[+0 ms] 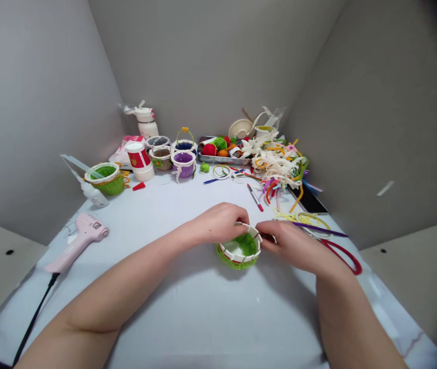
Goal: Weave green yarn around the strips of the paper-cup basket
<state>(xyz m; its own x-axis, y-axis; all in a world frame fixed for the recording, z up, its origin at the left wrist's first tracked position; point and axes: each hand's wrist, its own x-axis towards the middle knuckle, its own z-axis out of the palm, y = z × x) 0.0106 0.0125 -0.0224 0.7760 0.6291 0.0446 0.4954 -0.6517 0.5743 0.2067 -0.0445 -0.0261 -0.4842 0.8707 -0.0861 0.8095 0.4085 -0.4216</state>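
Around cup [238, 252] — left hand [220, 223] gripping rim, right hand [288, 244] perhaps pinching.

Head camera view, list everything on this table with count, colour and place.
half-wrapped cup: one, white and green, centre front
glue gun: one, pink, left
green basket: one, green, far left
small baskets: four, mixed colours, back centre
red cup: one, red and white, left of the small baskets
tray: one, metal, back, holding yarn balls
pipe cleaners: heap, many colours, back right
pen: one, red and white, centre
scissors: one, red handles, right
table: one, white
left hand: bare, fingers on the cup's rim
right hand: bare, at the cup's right side
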